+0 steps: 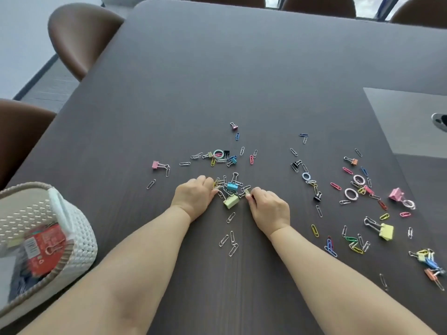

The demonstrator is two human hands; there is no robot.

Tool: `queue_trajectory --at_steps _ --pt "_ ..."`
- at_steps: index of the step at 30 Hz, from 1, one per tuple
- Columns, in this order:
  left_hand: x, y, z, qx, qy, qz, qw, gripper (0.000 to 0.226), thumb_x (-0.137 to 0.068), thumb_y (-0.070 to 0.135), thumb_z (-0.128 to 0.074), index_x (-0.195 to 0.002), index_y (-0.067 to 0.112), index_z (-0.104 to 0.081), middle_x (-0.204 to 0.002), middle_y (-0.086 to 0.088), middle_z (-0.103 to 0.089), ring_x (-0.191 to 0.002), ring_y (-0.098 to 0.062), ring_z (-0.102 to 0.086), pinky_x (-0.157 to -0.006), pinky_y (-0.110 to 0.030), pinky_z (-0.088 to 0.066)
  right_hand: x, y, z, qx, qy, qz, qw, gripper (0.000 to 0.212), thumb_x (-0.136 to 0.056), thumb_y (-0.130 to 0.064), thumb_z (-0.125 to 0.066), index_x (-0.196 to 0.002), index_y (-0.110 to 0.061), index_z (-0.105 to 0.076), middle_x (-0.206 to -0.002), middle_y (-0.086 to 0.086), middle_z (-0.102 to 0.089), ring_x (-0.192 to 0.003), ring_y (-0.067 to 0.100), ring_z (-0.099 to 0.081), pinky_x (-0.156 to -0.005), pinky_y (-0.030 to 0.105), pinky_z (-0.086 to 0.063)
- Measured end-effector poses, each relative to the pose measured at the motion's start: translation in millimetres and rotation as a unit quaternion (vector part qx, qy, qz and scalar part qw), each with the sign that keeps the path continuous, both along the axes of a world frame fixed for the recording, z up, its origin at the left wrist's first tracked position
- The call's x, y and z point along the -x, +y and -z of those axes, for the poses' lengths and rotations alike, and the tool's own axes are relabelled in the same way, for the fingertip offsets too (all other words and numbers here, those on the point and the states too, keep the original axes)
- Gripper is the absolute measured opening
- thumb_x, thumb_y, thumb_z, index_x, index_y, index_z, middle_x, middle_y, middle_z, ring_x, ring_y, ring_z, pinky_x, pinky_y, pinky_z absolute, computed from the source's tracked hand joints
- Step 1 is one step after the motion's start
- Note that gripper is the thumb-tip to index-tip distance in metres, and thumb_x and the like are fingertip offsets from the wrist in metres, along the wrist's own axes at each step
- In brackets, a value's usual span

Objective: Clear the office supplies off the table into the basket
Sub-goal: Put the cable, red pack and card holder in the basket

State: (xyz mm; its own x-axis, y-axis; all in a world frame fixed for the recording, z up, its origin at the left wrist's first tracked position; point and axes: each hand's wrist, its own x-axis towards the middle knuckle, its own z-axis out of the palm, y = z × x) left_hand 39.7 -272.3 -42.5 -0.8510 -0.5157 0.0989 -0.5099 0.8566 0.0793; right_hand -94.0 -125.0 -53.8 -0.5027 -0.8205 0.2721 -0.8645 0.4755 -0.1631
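Observation:
Several paper clips, binder clips and small rings lie scattered over the dark table [242, 68]. A small heap with a blue binder clip [232, 186] and a pale green binder clip [231, 201] sits between my hands. My left hand [193, 195] has curled fingers against the heap's left side, on paper clips. My right hand [268, 206] pinches a small clip at the heap's right side. The white woven basket [82, 238] stands at the left table edge, holding a red packet and other items.
More clips spread to the right, among them a yellow binder clip [385, 231] and a pink binder clip [396, 194]. A grey panel [406, 122] is set in the table at right. Brown chairs [79, 35] stand along the left and far edges.

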Motion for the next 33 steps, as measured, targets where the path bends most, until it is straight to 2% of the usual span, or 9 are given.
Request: queue_trajectory --at_steps 3,5,7,10,14,17,26,29,33 --pt "-12.8 26.3 -9.3 -0.071 -0.122 -0.098 0.985 0.036 -0.098 0.039 -0.029 -0.115 0.012 -0.044 -0.114 -0.004 -0.052 -0.101 -0.025 -0.058 -0.072 -0.033 -0.044 -14.9 7.2 -17.3 -0.09 -0.04 0.032 0.995 0.021 -0.084 -0.026 -0.065 -0.076 -0.009 -0.056 -0.059 0.004 -0.064 -0.052 0.025 -0.063 -0.044 0.027 -0.044" --pt "-32.4 41.6 -19.2 -0.098 -0.127 -0.114 0.98 0.035 -0.099 0.039 -0.028 -0.117 0.012 -0.042 -0.119 -0.003 -0.051 -0.105 -0.025 -0.056 -0.075 -0.033 -0.043 -25.1 14.0 -28.3 -0.154 -0.102 0.067 0.981 0.025 -0.096 -0.033 -0.045 -0.096 -0.009 -0.052 -0.084 0.009 -0.069 -0.077 0.03 -0.066 -0.06 0.031 -0.043" --pt "-52.4 49.7 -33.9 -0.136 -0.08 -0.137 0.978 0.03 -0.099 0.038 -0.03 -0.108 0.014 -0.044 -0.115 -0.003 -0.054 -0.101 -0.026 -0.057 -0.072 -0.032 -0.041 -36.6 21.3 -41.0 -0.145 -0.15 0.066 0.976 0.031 -0.098 -0.037 -0.036 -0.101 -0.009 -0.05 -0.091 0.012 -0.068 -0.085 0.032 -0.063 -0.062 0.031 -0.038" --pt "-78.3 54.4 -73.9 -0.197 0.048 -0.143 0.969 0.02 -0.097 0.036 -0.037 -0.086 0.018 -0.039 -0.098 -0.002 -0.057 -0.083 -0.027 -0.055 -0.062 -0.029 -0.033 -59.6 22.6 -78.3 -0.053 -0.199 0.037 0.978 0.03 -0.096 -0.036 -0.042 -0.099 -0.007 -0.051 -0.086 0.014 -0.067 -0.082 0.034 -0.061 -0.062 0.034 -0.04" --pt "-129.6 56.8 -135.1 -0.158 0.221 -0.121 0.955 0.023 -0.093 0.03 -0.05 -0.077 0.015 -0.043 -0.072 0.005 -0.048 -0.061 -0.022 -0.044 -0.056 -0.027 -0.031 -92.7 8.7 -136.8 0.062 -0.246 -0.011 0.967 0.025 -0.093 -0.031 -0.051 -0.089 -0.007 -0.053 -0.062 0.002 -0.056 -0.064 0.032 -0.049 -0.058 0.032 -0.037" --pt "-182.0 49.1 -161.4 -0.125 0.274 -0.147 0.942 0.024 -0.091 0.028 -0.055 -0.077 0.009 -0.05 -0.067 0.003 -0.051 -0.058 -0.021 -0.047 -0.055 -0.027 -0.035 -127.6 -11.5 -171.3 0.103 -0.245 -0.066 0.962 0.024 -0.093 -0.029 -0.053 -0.087 -0.006 -0.055 -0.059 -0.003 -0.05 -0.062 0.028 -0.045 -0.059 0.033 -0.04" --pt "-311.4 -1.0 -160.8 -0.097 0.179 -0.277 0.939 0.015 -0.088 0.032 -0.057 -0.087 0.018 -0.06 -0.091 -0.001 -0.062 -0.078 -0.019 -0.058 -0.058 -0.027 -0.042 -244.0 -65.7 -190.4 0.054 -0.247 -0.181 0.951 0.025 -0.094 -0.033 -0.047 -0.093 -0.009 -0.052 -0.074 0.008 -0.06 -0.068 0.026 -0.046 -0.061 0.033 -0.039" --pt "-332.3 -11.0 -154.9 -0.155 0.161 -0.286 0.932 0.021 -0.088 0.038 -0.057 -0.099 0.021 -0.061 -0.107 -0.002 -0.057 -0.085 -0.017 -0.056 -0.07 -0.033 -0.049 -276.4 -84.4 -190.9 0.036 -0.238 -0.207 0.948 0.024 -0.095 -0.032 -0.046 -0.097 -0.009 -0.052 -0.086 0.013 -0.066 -0.067 0.025 -0.046 -0.06 0.031 -0.037" --pt "-351.1 -22.3 -157.5 -0.128 0.143 -0.285 0.939 0.037 -0.088 0.046 -0.051 -0.11 0.017 -0.059 -0.118 -0.005 -0.052 -0.113 -0.023 -0.043 -0.093 -0.035 -0.036 -303.1 -104.5 -194.3 0.037 -0.225 -0.227 0.947 0.025 -0.096 -0.031 -0.044 -0.099 -0.008 -0.051 -0.088 0.012 -0.065 -0.067 0.026 -0.048 -0.057 0.028 -0.032"
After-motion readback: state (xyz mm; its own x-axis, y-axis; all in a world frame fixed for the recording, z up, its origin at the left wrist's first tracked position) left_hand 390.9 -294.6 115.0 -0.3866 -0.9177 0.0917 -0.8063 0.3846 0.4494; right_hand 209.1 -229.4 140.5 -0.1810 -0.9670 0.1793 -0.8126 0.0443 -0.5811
